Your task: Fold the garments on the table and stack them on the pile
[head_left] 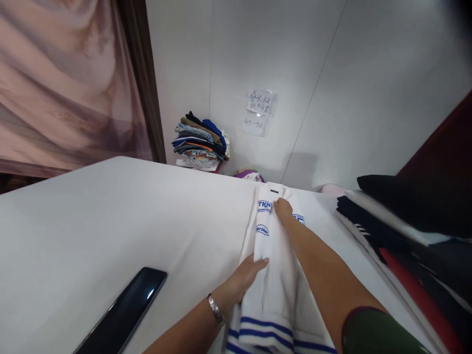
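A white jacket [277,265] with blue lettered patches on the chest and blue stripes at the hem lies lengthwise on the white table. Its collar points toward the wall, and one side is turned inward over the body. My left hand [244,278], with a silver bracelet at the wrist, holds the jacket's left edge, thumb on top and the other fingers mostly hidden beneath. Farther up, my right hand [283,209] is closed on the cloth just below the collar, beside the upper patch; its fingertips are partly hidden.
On the left of the white table [92,221] lies a dark phone-like slab [125,309]. A stack of folded clothes [201,140] stands beyond the far edge, against the wall. More dark, red and white clothes [413,250] are piled along the right. Handwritten paper [259,102] hangs on the wall.
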The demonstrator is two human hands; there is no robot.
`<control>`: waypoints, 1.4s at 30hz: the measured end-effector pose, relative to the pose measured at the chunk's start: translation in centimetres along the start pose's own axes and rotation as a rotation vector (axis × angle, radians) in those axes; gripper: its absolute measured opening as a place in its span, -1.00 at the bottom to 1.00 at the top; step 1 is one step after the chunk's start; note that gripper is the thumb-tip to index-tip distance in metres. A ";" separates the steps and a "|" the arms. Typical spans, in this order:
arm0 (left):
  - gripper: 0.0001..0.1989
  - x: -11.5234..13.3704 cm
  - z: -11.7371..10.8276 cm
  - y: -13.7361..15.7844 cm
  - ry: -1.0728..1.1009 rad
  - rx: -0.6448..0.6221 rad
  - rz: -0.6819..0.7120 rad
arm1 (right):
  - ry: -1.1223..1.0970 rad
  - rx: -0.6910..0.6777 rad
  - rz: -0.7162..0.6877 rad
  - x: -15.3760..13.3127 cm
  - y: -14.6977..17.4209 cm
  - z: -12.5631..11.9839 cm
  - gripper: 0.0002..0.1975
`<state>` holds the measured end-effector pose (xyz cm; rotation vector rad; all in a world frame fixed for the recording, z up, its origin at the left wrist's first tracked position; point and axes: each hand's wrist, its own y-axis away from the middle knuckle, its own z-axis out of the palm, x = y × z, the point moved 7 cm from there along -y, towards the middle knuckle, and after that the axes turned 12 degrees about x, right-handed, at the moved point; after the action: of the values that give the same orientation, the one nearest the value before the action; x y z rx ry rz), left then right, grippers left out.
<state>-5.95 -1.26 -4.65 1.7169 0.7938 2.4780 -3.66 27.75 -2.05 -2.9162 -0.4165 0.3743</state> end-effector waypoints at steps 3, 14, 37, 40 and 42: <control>-0.50 0.1 -0.2 -0.2 -0.033 0.006 0.011 | 0.018 -0.029 0.044 1.9 0.0 0.7 -0.64; -0.54 2.3 -2.1 -0.4 -1.202 0.352 0.467 | -0.002 -0.018 -0.128 -1.8 0.1 -0.8 -0.57; -0.72 1.0 -1.5 -0.8 -1.420 0.244 0.484 | -0.020 -0.113 -0.409 -3.6 4.5 -0.3 -0.50; -0.72 1.0 -1.5 -0.9 -1.426 0.242 0.483 | -0.009 -0.106 -0.380 -0.7 6.4 -0.8 -0.47; -0.71 1.1 -1.5 -1.0 -1.424 0.240 0.485 | -0.001 -0.128 -0.356 1.3 7.9 0.0 -0.45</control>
<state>-7.99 -0.68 -4.51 3.1682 0.4647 0.6380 -0.45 20.64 -3.91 -2.8780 -0.9728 0.3054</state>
